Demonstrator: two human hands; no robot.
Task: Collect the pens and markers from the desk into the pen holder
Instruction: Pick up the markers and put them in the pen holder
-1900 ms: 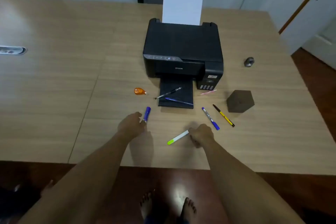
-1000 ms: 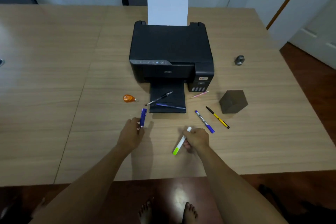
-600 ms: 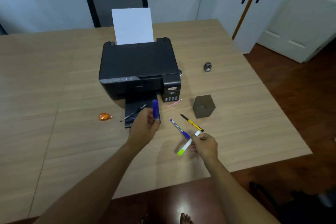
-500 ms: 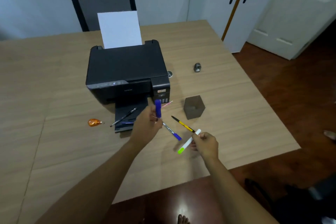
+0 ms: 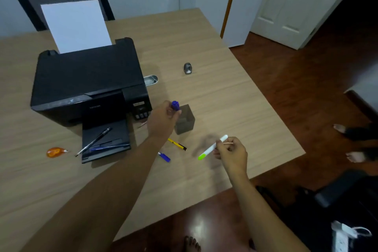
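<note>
Now blue marker (image 5: pixel 175 105) is carried from desk (image 5: pixel 214 96) centre up to pen holder (image 5: pixel 185 121), pinched in left hand (image 5: pixel 163 118) just above rim. Green-tipped highlighter (image 5: pixel 212 147) is lifted, gripped by right hand (image 5: pixel 231 152), lower right. Drop-in judged imminent; four pens remain near printer (image 5: pixel 88 82).

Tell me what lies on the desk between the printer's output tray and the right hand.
In the head view, between the output tray and the right hand: a yellow-and-black pen and a blue-capped pen, partly under the left forearm.

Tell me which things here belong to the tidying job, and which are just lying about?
Job: blue marker in left hand; green-tipped highlighter in right hand; yellow pen; black pen; pen holder.
Lying about: printer; orange tape dispenser.
</note>
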